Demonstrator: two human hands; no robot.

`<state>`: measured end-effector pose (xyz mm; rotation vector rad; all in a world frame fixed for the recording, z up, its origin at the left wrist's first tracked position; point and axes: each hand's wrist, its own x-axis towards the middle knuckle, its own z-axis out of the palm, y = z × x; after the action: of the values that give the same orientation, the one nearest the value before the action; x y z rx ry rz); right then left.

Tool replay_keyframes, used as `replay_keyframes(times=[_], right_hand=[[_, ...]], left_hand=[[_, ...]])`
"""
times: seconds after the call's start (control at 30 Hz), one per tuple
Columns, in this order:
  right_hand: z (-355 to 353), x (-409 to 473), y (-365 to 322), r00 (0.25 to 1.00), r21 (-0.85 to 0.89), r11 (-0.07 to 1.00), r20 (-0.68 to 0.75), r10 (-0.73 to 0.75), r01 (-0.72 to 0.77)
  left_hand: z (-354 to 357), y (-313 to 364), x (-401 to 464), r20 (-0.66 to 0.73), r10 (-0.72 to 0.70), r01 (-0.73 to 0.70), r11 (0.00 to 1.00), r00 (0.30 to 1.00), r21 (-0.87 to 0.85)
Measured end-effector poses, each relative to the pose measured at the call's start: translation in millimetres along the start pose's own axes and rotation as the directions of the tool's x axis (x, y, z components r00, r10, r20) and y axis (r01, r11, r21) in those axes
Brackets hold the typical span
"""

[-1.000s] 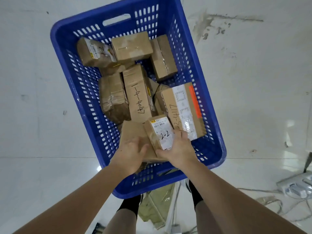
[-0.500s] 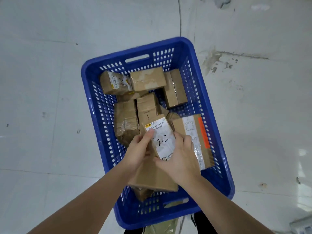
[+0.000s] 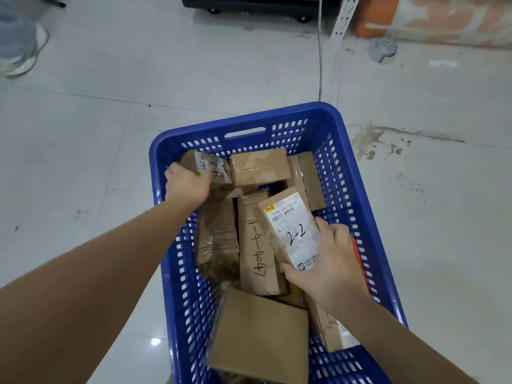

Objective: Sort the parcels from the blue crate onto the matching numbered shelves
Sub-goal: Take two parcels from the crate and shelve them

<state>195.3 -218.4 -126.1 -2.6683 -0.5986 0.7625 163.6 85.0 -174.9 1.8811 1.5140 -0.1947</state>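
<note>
A blue crate [image 3: 357, 173] stands on the floor with several brown cardboard parcels inside. My right hand [image 3: 329, 261] grips a small parcel with a white label marked 2-2 [image 3: 293, 231], lifted above the others. My left hand [image 3: 188, 184] reaches to the crate's far left corner and closes round a small parcel with a white label marked with a 2 [image 3: 210, 169]. A long parcel with handwriting 1-4-4047 [image 3: 257, 250] lies in the middle. A plain flat parcel [image 3: 260, 333] lies at the near end.
Pale floor tiles surround the crate. A white perforated shelf post [image 3: 343, 15] and a grey cable [image 3: 320, 51] are at the top, beside a black wheeled base [image 3: 249, 4]. Another person's shoe [image 3: 22, 51] is at top left. Orange-red material [image 3: 443, 18] sits at top right.
My left hand let go of the flat parcel and moved to the far left corner parcel. My right hand alone now holds the 2-2 parcel. The view tilted up, showing more floor.
</note>
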Motion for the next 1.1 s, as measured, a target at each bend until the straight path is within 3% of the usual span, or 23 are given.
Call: replay_keyframes(times=[0.1, 0.2, 0.47, 0.67, 0.8, 0.87, 0.97, 1.1], right_hand=[[10.7, 0.1, 8.6, 0.998, -0.003, 1.000, -0.055, -0.007, 0.007], [18.1, -0.5, 18.0, 0.995, -0.005, 1.000, -0.096, -0.018, 0.018], [6.9, 0.3, 32.4, 1.000, 0.142, 0.990, -0.008, 0.007, -0.006], [-22.3, -5.7, 12.5, 0.998, 0.223, 0.973, 0.023, 0.059, -0.063], [-41.2, -4.6, -10.0, 0.993, 0.377, 0.919, 0.057, 0.100, -0.114], [-50.5, -2.8, -18.4, 0.984, 0.446, 0.880, 0.142, 0.110, -0.163], [-62.9, -3.1, -28.0, 0.963, 0.505, 0.835, 0.248, 0.104, -0.220], [-80.1, -8.3, -41.6, 0.957, 0.619, 0.749, 0.282, 0.069, -0.236]], left_hand=[[22.8, 8.3, 18.5, -0.051, -0.169, 0.165, 0.984, 0.984, -0.066], [38.9, 15.3, 22.2, -0.114, -0.215, 0.209, 0.976, 0.970, -0.055], [48.1, -3.6, 15.2, -0.260, -0.054, -0.004, 0.976, 0.964, -0.219], [1.6, -6.8, -31.9, -0.235, 0.078, -0.172, 0.895, 0.969, -0.411], [-33.0, -3.8, -56.4, -0.079, 0.035, -0.074, 0.815, 0.996, -0.575], [-45.1, -3.3, -62.2, 0.063, 0.024, 0.023, 0.758, 0.998, -0.652], [-59.3, -4.7, -71.9, 0.287, 0.091, 0.150, 0.684, 0.953, -0.714], [-78.4, -3.4, -93.1, 0.468, 0.220, 0.238, 0.636, 0.856, -0.734]])
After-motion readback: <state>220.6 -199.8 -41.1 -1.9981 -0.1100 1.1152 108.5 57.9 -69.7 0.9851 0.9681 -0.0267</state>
